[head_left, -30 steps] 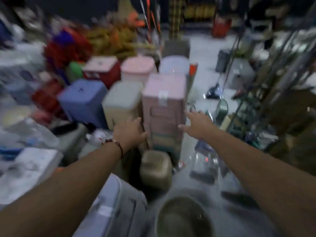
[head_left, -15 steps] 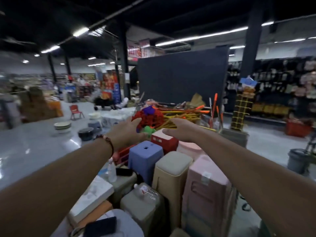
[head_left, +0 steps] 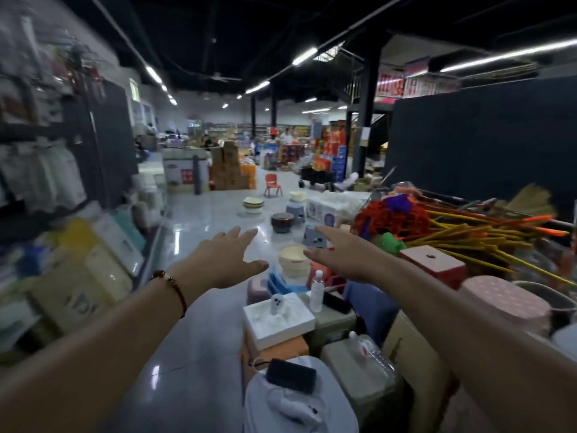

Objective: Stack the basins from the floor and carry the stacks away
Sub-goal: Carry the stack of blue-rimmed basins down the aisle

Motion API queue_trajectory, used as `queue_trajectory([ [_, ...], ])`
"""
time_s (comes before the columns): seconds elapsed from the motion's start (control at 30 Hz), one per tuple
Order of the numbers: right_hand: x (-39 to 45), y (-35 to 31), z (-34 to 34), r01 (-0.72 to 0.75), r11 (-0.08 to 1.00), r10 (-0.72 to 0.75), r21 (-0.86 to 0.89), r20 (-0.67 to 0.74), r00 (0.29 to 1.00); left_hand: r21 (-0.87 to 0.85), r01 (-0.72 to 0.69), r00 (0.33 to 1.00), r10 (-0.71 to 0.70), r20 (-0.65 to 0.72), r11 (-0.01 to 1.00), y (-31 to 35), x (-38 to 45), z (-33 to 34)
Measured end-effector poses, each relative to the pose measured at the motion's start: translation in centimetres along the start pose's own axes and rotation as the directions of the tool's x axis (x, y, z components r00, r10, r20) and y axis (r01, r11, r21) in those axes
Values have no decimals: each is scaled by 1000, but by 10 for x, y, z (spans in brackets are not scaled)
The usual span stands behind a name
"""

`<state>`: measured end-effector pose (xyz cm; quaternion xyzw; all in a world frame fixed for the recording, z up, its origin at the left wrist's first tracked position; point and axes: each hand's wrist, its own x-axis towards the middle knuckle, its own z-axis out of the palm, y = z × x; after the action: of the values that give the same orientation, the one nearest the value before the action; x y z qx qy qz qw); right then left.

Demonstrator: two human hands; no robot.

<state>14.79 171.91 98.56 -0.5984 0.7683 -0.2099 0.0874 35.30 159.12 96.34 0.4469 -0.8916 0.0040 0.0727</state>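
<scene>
Both arms reach forward with nothing held: the left hand (head_left: 229, 259) and the right hand (head_left: 335, 256) have their fingers spread and relaxed, well short of any basin. The basins wait down the aisle on the glossy floor (head_left: 199, 232): a cream stack (head_left: 293, 260) nearest, a dark basin (head_left: 282, 220) beyond it, and a pale striped stack (head_left: 253, 205) farther off. The person would do best to walk closer, nest the loose ones squarely, then lift by opposite rims.
</scene>
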Motion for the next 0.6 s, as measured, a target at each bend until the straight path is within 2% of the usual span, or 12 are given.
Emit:
queue_trajectory([
  [0.17,64,-67,34,74,997,-74,-13,47,996,30,31,999,-32,29,999,-102,14,-14],
  [0.33,152,-141,68,94,994,-89,-61,75,993,61,68,996,-71,46,996,-204,62,-28],
  [0.6,286,-213,123,66,990,-50,-126,122,991,102,36,997,-42,61,994,-288,149,-34],
])
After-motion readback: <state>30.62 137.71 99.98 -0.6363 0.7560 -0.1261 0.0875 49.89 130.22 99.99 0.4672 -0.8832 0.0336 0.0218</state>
